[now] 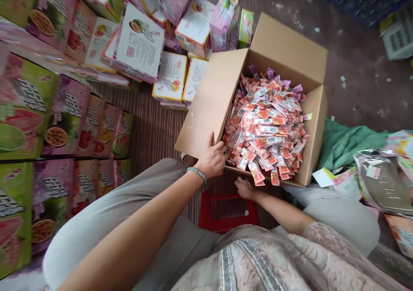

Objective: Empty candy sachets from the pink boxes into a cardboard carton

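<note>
Left hand (213, 158) holding box (315, 136) at near-left corner, grip half-curling; right hand (247, 189) curling below box, hold unclear. Keeping box level looking wise: sachets (269, 123) overhanging.

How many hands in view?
2: left hand touching the brown carton's near-left corner; right hand below its near edge, by the red plastic object.

Packets (269, 123) lie in the carton (290, 37), boxes (138, 37) to its left, cloth (348, 147) to its right
</note>
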`<control>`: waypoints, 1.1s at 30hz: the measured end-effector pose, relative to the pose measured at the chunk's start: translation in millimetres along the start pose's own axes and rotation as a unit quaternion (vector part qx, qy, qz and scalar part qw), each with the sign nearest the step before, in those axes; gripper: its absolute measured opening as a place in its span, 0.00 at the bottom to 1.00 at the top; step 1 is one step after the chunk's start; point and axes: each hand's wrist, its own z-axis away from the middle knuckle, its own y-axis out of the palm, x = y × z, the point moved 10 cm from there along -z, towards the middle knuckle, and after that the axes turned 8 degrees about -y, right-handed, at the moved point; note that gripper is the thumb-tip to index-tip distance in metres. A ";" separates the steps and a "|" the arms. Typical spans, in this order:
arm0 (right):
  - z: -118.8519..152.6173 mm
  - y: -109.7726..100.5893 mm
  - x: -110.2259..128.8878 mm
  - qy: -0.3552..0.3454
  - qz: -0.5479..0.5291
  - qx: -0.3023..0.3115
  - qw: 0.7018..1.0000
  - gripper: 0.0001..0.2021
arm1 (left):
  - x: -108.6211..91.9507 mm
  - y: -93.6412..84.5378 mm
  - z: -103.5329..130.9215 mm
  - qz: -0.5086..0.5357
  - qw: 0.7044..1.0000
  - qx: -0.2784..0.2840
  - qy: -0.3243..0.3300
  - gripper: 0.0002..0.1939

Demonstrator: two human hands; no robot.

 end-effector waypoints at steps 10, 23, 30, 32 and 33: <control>122.5 -112.5 45.4 -0.109 0.199 -0.328 0.917 0.21 | -4.8 -3.5 -9.8 -0.054 0.998 0.003 -0.021 0.35; -6.7 -281.0 -62.1 0.207 0.183 -0.259 0.925 0.42 | -41.0 -29.7 -22.8 0.008 0.984 -0.006 -0.177 0.34; -33.9 -308.0 -115.7 0.267 0.195 -0.283 0.900 0.39 | -63.3 -38.9 -23.4 0.019 0.994 0.082 -0.076 0.37; -39.4 -314.6 -126.1 0.269 0.206 -0.290 0.895 0.38 | -61.3 -65.1 -22.2 0.024 0.997 0.036 -0.066 0.34; -40.7 -316.6 -131.0 0.265 0.207 -0.292 0.895 0.39 | -59.0 -77.5 -21.6 0.025 0.997 0.014 -0.067 0.34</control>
